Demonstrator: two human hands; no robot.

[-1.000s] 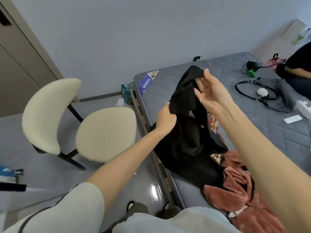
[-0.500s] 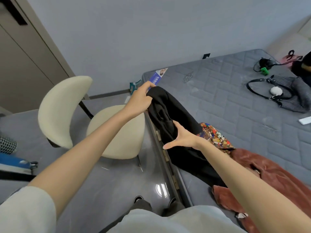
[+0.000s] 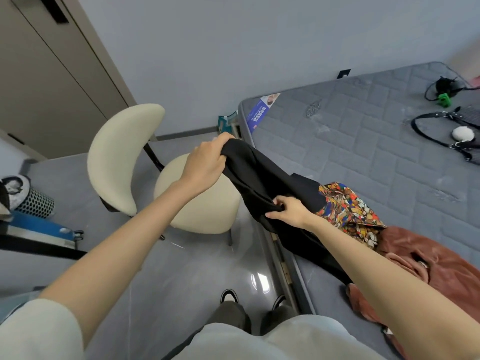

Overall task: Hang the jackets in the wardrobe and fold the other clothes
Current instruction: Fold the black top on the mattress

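Left hand [image 3: 205, 165] gripping black garment [image 3: 262, 183] by its end; right hand [image 3: 291, 213] pinching it mid-length, at 4 o'clock from left; garment stretching 10-to-4 onto bed [image 3: 363, 141].

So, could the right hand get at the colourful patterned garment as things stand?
Probably yes: the patterned garment lies mostly uncovered on the mattress, just beside the right hand. But its fingers pinch the black garment, so it would have to let go first.
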